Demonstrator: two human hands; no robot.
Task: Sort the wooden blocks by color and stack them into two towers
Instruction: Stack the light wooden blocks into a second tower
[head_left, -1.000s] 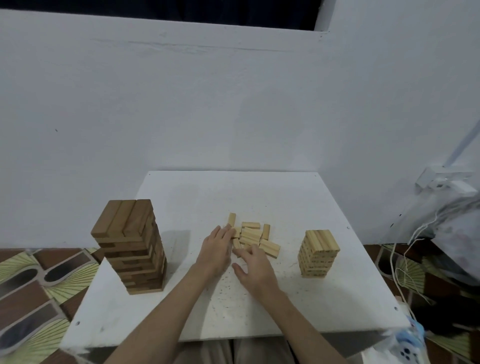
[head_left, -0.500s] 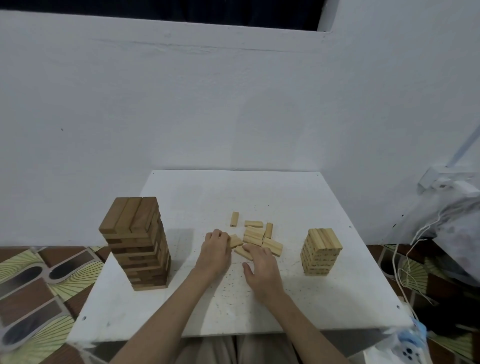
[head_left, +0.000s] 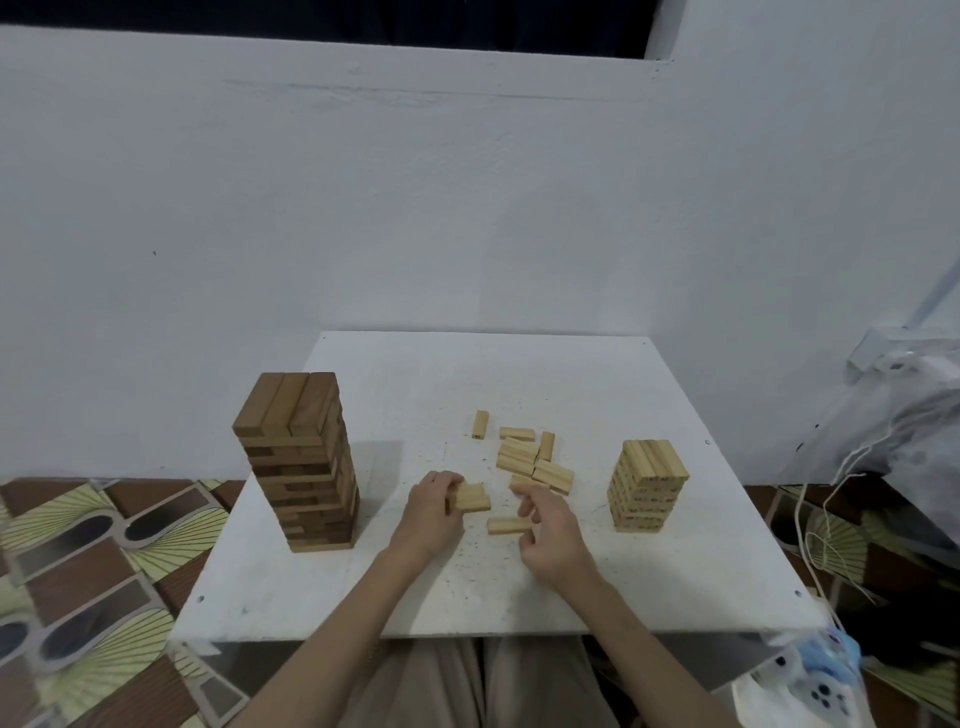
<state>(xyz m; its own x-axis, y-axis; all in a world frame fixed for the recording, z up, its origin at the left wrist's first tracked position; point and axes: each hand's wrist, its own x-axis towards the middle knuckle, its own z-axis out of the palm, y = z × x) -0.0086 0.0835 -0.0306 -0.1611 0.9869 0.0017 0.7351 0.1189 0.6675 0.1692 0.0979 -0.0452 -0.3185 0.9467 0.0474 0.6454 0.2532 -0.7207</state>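
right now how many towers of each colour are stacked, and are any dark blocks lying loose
dark brown tower: 1
light tower: 1
loose dark blocks: 0
total towers: 2
The loose light blocks overlap in a heap, so no exact count of them.

White square counter (head_left: 519, 597), surface speckled. On it: dark block tower (head_left: 301, 462) at left, upright. Light block tower (head_left: 647, 486) well right of dark tower, shorter. Loose light blocks (head_left: 524, 457) scattered btwn them, lying flat, some touching.
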